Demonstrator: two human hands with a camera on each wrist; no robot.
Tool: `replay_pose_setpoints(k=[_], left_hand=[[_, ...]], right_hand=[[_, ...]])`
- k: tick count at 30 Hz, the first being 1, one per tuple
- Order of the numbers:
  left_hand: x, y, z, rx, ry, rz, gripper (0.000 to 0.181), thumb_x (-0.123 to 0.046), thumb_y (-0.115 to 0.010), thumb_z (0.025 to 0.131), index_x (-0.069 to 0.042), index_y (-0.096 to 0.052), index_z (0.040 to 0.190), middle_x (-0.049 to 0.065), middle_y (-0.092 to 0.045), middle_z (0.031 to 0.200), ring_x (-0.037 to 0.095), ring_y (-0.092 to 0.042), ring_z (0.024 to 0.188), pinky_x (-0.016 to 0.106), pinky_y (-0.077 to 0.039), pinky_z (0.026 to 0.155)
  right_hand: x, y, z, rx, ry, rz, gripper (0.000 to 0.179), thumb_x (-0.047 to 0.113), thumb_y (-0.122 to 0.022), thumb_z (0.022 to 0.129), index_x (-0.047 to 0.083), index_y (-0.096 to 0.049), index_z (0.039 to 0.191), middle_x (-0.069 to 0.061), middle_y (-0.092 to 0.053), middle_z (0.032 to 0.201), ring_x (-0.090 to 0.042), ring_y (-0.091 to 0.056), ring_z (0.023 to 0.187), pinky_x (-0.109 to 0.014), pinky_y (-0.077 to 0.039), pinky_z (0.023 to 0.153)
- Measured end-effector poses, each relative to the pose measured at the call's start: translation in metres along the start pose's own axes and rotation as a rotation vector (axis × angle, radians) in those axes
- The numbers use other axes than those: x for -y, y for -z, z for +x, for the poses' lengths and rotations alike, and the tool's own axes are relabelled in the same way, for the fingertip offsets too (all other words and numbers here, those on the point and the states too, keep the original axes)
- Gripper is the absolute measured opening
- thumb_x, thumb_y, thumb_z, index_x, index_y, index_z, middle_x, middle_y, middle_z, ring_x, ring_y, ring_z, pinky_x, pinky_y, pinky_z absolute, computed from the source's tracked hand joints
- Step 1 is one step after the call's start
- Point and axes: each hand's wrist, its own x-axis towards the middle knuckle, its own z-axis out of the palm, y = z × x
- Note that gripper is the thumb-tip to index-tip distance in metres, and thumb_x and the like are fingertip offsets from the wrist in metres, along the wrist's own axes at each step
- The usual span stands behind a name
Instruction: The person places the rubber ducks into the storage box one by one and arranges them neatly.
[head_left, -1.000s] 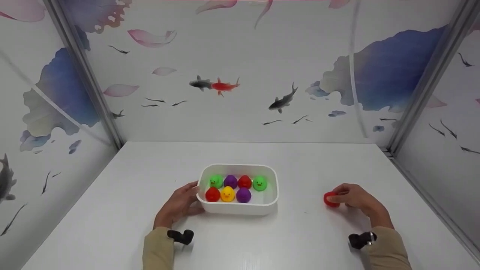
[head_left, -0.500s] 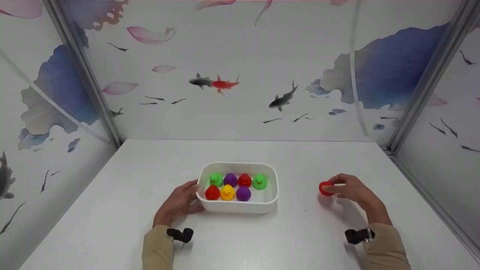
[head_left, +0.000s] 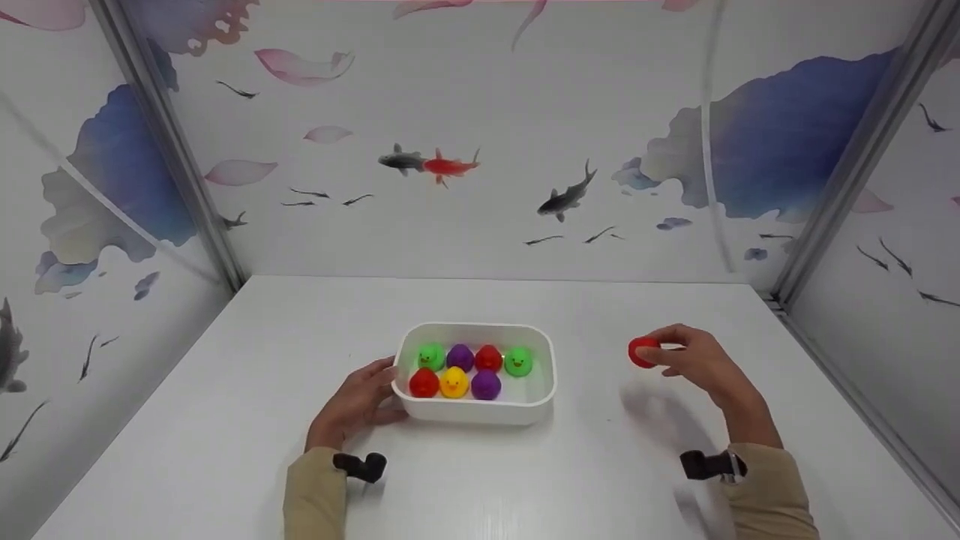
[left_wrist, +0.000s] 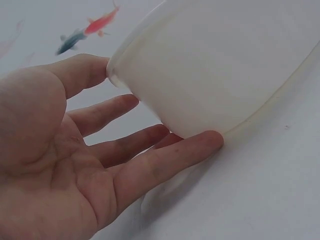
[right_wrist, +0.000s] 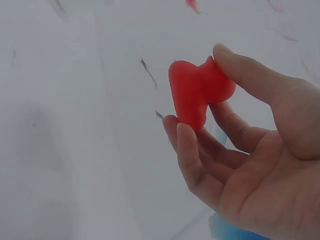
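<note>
A white plastic box stands mid-table with several toy ducks in it: green, purple, red and yellow ones. At its left end my left hand holds the wall. In the left wrist view the thumb meets the rim and the fingers spread along the outside. To the right, my right hand pinches another red toy duck between thumb and fingertips. It hangs above the tabletop, its shadow apart from it.
The white table runs back to a wall painted with fish and petals. Similar panels with metal corner posts stand left and right. Each wrist carries a small black camera mount.
My right hand has lifted the red toy duck off the table and carried it up, away from me and slightly left. The left hand and the box have stayed in place.
</note>
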Motion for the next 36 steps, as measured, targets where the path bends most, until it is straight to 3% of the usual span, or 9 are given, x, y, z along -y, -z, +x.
replay_pose_setpoints(k=[6,10,15,26,36], left_hand=[[0.001,0.000,-0.001,0.007,-0.001,-0.008,0.058,-0.036,-0.056,0.102,-0.019,-0.040,0.154,0.014,-0.046,0.155,0.037,-0.054,0.135,0.045,-0.060,0.092],[0.000,0.000,-0.001,0.004,-0.004,-0.008,0.058,-0.037,-0.057,0.101,-0.018,-0.040,0.154,0.014,-0.046,0.155,0.037,-0.053,0.136,0.046,-0.059,0.093],[-0.002,-0.001,-0.003,0.009,-0.021,-0.009,0.055,-0.035,-0.055,0.102,-0.018,-0.041,0.153,0.014,-0.047,0.155,0.037,-0.053,0.136,0.047,-0.059,0.093],[0.000,0.001,-0.006,0.016,-0.028,0.009,0.058,-0.036,-0.056,0.102,-0.018,-0.040,0.154,0.015,-0.046,0.155,0.038,-0.052,0.136,0.047,-0.058,0.094],[0.000,0.000,-0.002,0.021,-0.014,-0.009,0.057,-0.037,-0.055,0.102,-0.018,-0.040,0.154,0.014,-0.044,0.157,0.038,-0.051,0.138,0.046,-0.059,0.093]], right_hand=[[0.013,-0.005,-0.004,-0.019,0.058,-0.008,0.066,0.048,-0.069,0.092,0.002,-0.052,0.136,-0.021,-0.057,0.136,-0.030,-0.062,0.114,-0.032,-0.057,0.089],[0.020,-0.013,-0.006,-0.037,0.080,0.008,0.065,0.050,-0.068,0.092,0.005,-0.054,0.136,-0.019,-0.058,0.136,-0.028,-0.065,0.111,-0.039,-0.056,0.093],[0.025,-0.030,-0.004,-0.045,0.092,0.046,0.060,0.047,-0.069,0.092,0.006,-0.057,0.134,-0.017,-0.060,0.133,-0.022,-0.067,0.105,-0.036,-0.054,0.090],[0.039,-0.064,0.000,-0.012,0.140,0.076,0.054,0.034,-0.072,0.092,0.005,-0.056,0.135,-0.019,-0.060,0.133,-0.029,-0.067,0.112,-0.031,-0.060,0.088],[0.052,-0.094,0.012,0.014,0.075,0.050,0.047,0.030,-0.071,0.093,0.006,-0.058,0.131,-0.017,-0.064,0.127,-0.028,-0.067,0.107,-0.043,-0.058,0.096]])
